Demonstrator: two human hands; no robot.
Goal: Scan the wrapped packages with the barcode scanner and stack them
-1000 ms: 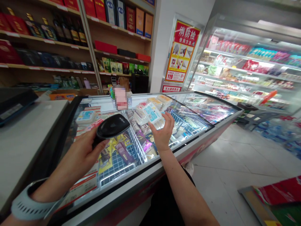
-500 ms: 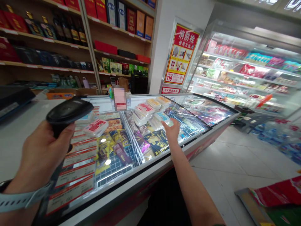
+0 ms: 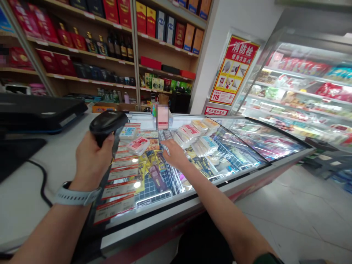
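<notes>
A black handheld scanner (image 3: 108, 123) is gripped by its handle in my left hand (image 3: 92, 157), over the left end of the glass-topped freezer (image 3: 154, 216). My right hand (image 3: 174, 154) hovers above the glass, fingers apart and nothing in them. Just left of it lies a clear pack with a red label (image 3: 139, 145); behind that pack is one with a blue label (image 3: 128, 132). To its right sit stacked red-label packs (image 3: 189, 132), yellow-label packs (image 3: 211, 124) and blue-label packs (image 3: 205, 145). Price tags (image 3: 121, 187) line the freezer's left part.
On the counter (image 3: 57, 154) at left stand a black device (image 3: 41, 110) and a cable (image 3: 42, 179). Bottle shelves (image 3: 90, 55) rise behind. A small stand (image 3: 162, 117) is at the freezer's back edge, and a lit fridge (image 3: 302, 84) stands at right.
The view has swung left. My right hand has moved left, away from the blue-label packs and toward the lone red-label pack. My left hand still grips the scanner.
</notes>
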